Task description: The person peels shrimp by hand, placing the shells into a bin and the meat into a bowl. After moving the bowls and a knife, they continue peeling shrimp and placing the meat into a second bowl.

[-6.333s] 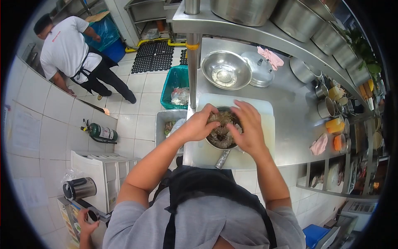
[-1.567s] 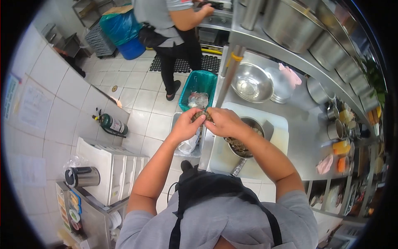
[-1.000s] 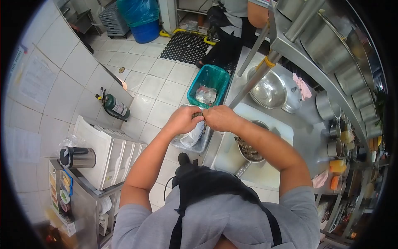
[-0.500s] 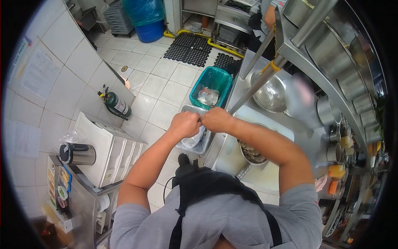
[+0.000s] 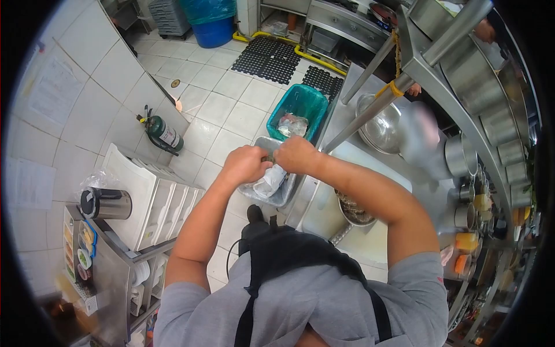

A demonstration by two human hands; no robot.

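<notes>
My left hand (image 5: 245, 166) and my right hand (image 5: 296, 155) are held close together over a grey tub (image 5: 281, 199). Both have curled fingers, with a small greenish-brown thing (image 5: 268, 157) between them whose kind I cannot make out. A crumpled white plastic bag (image 5: 270, 181) lies in the tub just below. Under my right forearm, a metal pan (image 5: 343, 233) with dark, lumpy contents rests on a white cutting board (image 5: 373, 246); the forearm hides part of it.
Beyond the tub stands a green-lined bin (image 5: 314, 109) holding plastic waste. Metal bowls (image 5: 378, 127) sit on the steel counter at right, below a shelf post (image 5: 364, 118). A white drawer unit (image 5: 151, 202) and a fire extinguisher (image 5: 163, 134) are at left. A person's hand (image 5: 414, 89) shows behind the shelf.
My hands have moved slightly apart, the left one leftward, and the right a little upward. The greenish-brown thing now shows between them. The view has shifted slightly.
</notes>
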